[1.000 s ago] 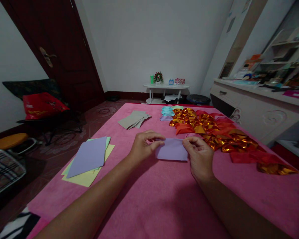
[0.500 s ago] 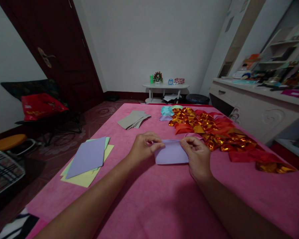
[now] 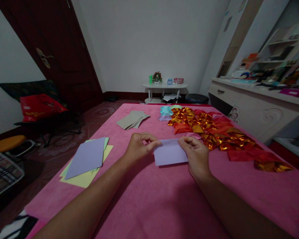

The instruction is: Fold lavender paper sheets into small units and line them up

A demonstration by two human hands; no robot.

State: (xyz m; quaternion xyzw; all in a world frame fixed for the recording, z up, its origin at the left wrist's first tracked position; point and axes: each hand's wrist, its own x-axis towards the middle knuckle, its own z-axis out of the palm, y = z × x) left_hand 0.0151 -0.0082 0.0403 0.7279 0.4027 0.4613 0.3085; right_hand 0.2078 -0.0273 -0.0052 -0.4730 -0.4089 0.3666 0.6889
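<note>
A folded sheet of lilac paper is held up between my two hands, just above the pink cloth. My left hand pinches its upper left corner between thumb and fingers. At the upper right corner, my right hand pinches it the same way, the thumb lying on the near face. On the left lies a stack of lilac, green and yellow paper sheets. Folded paper pieces in shiny gold, red and light blue spread over the right side, beyond my right hand.
Grey paper pieces lie fanned out toward the far left of the pink-covered table. A white side table stands by the wall. To the right is a white dresser; a red bag rests on a chair at left.
The lilac paper's near face now looks flatter, and its lower edge tilts slightly. Both hands keep their pinch on it. The whole view has shifted a little.
</note>
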